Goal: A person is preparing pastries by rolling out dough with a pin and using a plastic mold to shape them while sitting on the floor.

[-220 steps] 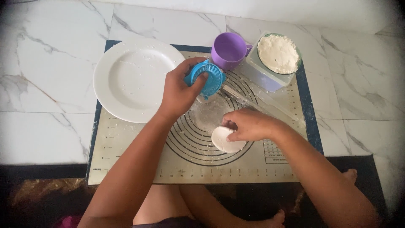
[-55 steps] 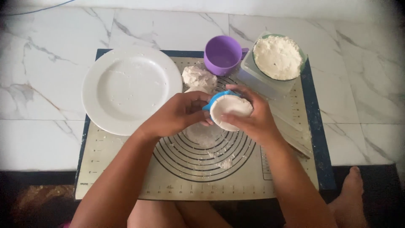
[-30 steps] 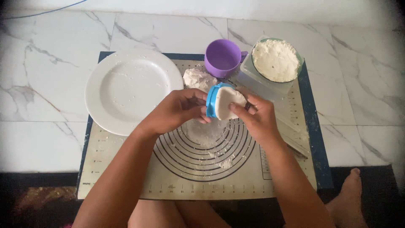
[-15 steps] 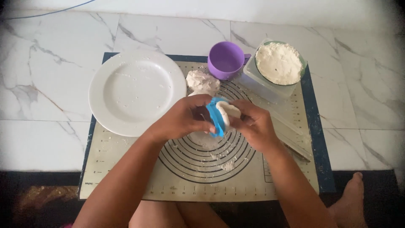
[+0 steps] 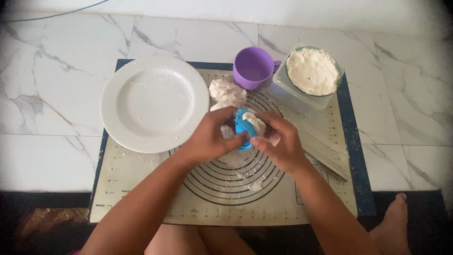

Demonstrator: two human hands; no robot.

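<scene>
Here, over the ringed silicone baking mat (image 5: 141,198), the left hand (image 5: 207,139) and right hand (image 5: 278,144) both pinch a hinged blue plastic dumpling mould (image 5: 243,128), half-folded around a soft white dough round (image 5: 256,123). The mould seems light and stiff, best gripped by its outer rims; the dough would likely tear easily. Beyond stand a white plate (image 5: 154,104), dough lump (image 5: 226,92), purple cup (image 5: 255,67) and flour bowl (image 5: 313,72).
</scene>
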